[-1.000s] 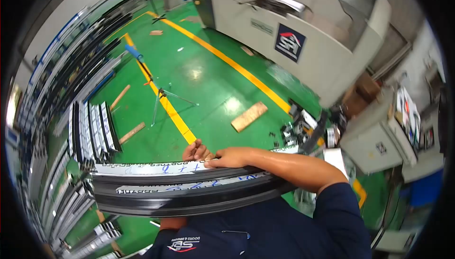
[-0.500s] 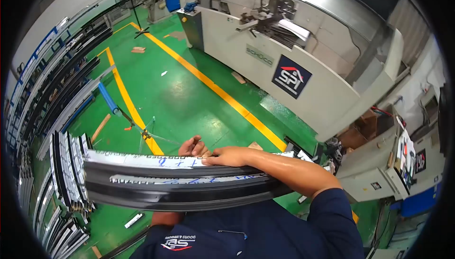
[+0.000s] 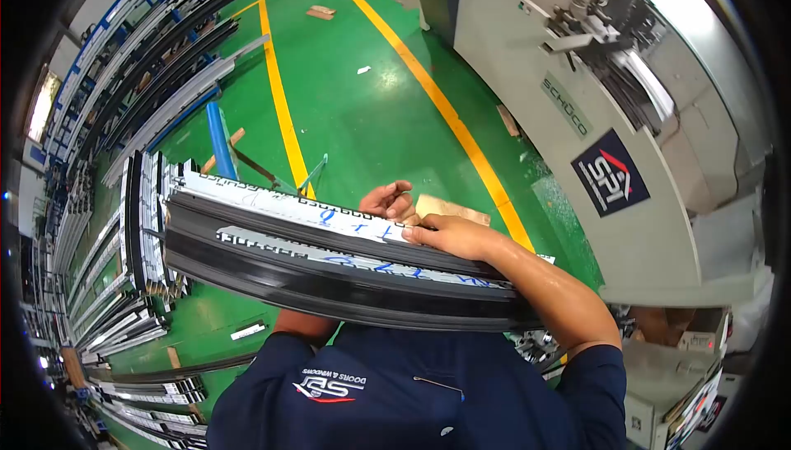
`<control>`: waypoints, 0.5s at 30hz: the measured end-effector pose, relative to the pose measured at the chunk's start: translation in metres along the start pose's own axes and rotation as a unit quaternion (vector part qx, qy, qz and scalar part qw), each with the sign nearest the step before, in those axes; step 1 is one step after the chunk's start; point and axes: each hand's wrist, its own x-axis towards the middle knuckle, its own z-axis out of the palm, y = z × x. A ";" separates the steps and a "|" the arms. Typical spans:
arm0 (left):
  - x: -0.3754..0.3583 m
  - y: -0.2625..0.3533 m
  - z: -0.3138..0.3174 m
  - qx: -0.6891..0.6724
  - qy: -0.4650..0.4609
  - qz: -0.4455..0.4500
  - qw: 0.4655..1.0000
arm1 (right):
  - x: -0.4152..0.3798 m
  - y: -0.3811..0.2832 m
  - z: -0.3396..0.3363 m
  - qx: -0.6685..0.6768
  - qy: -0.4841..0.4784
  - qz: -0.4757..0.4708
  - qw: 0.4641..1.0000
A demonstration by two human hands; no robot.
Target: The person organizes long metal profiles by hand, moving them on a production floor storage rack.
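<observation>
Probably stiff, awkwardly long and slippery, the black aluminium profile bundle with white protective tape (image 3: 329, 260) spans frame centre, right hand (image 3: 451, 234) pressing flat on top, left hand (image 3: 387, 200) curled over its far edge.

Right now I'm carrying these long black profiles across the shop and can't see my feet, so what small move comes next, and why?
Probably pause and firm up the grip first. The right hand lies flat on top of the black profiles, the left hand curls at their far edge, and the bundle tilts and overhangs toward the stacked profiles on the floor.
</observation>
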 end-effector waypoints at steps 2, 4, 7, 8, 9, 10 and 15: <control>0.004 0.011 -0.013 -0.003 0.007 0.019 1.000 | 0.010 -0.006 -0.016 -0.008 -0.033 -0.010 0.999; 0.008 0.023 -0.006 0.003 0.034 0.037 0.999 | 0.020 -0.014 -0.035 -0.016 -0.053 -0.021 0.998; 0.002 0.039 -0.009 0.030 0.060 0.068 0.995 | 0.049 -0.026 -0.056 -0.039 -0.103 -0.042 0.993; 0.000 0.043 -0.006 0.030 0.051 0.082 0.995 | 0.055 -0.031 -0.060 -0.047 -0.120 -0.041 0.991; 0.007 0.052 -0.008 0.035 0.036 0.096 0.994 | 0.065 -0.035 -0.072 -0.060 -0.132 -0.043 0.989; 0.012 0.056 -0.009 0.054 0.055 0.114 0.990 | 0.072 -0.036 -0.081 -0.065 -0.120 -0.061 0.989; 0.042 0.069 -0.032 0.060 0.013 0.175 0.983 | 0.103 -0.040 -0.126 -0.114 -0.146 -0.106 0.977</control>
